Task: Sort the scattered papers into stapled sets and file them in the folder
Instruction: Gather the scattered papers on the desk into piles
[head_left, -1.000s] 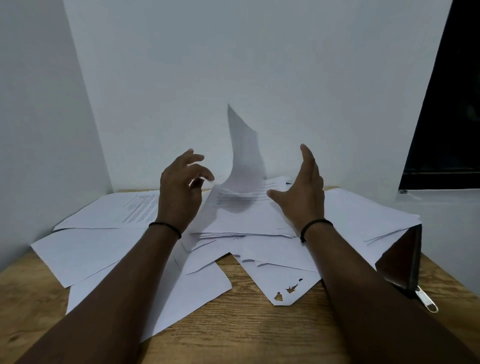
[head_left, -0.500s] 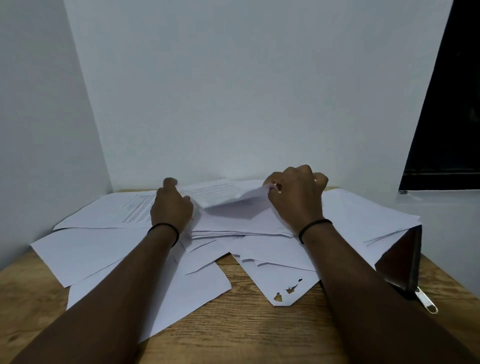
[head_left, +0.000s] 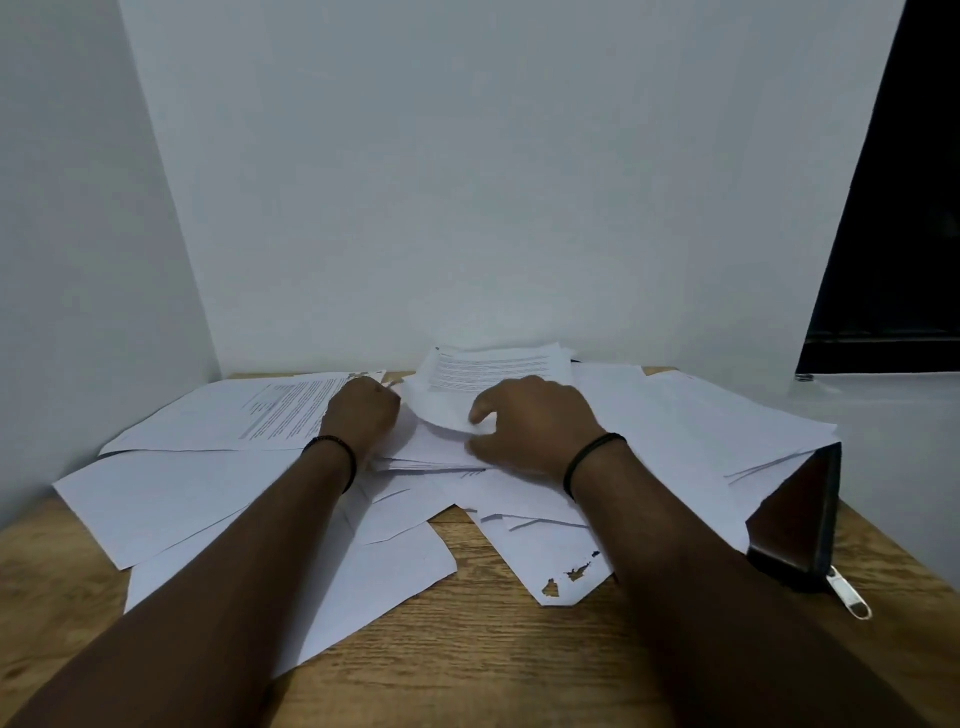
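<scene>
Right hand (head_left: 530, 426) grip on printed sheet (head_left: 488, 379).

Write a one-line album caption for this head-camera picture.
Both hands, left hand and right hand, work a printed sheet atop scattered papers on a wooden table.

Wooden table (head_left: 483, 654) (grainy) bears scattered papers (head_left: 171, 499); dark folder (head_left: 795, 525).

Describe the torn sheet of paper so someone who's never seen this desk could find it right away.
Start at the wooden table and find the near edge of the paper pile. The torn sheet lies there, its corner pointing toward the person, just left of the right forearm. Only it has ragged holes showing the wood.
</scene>
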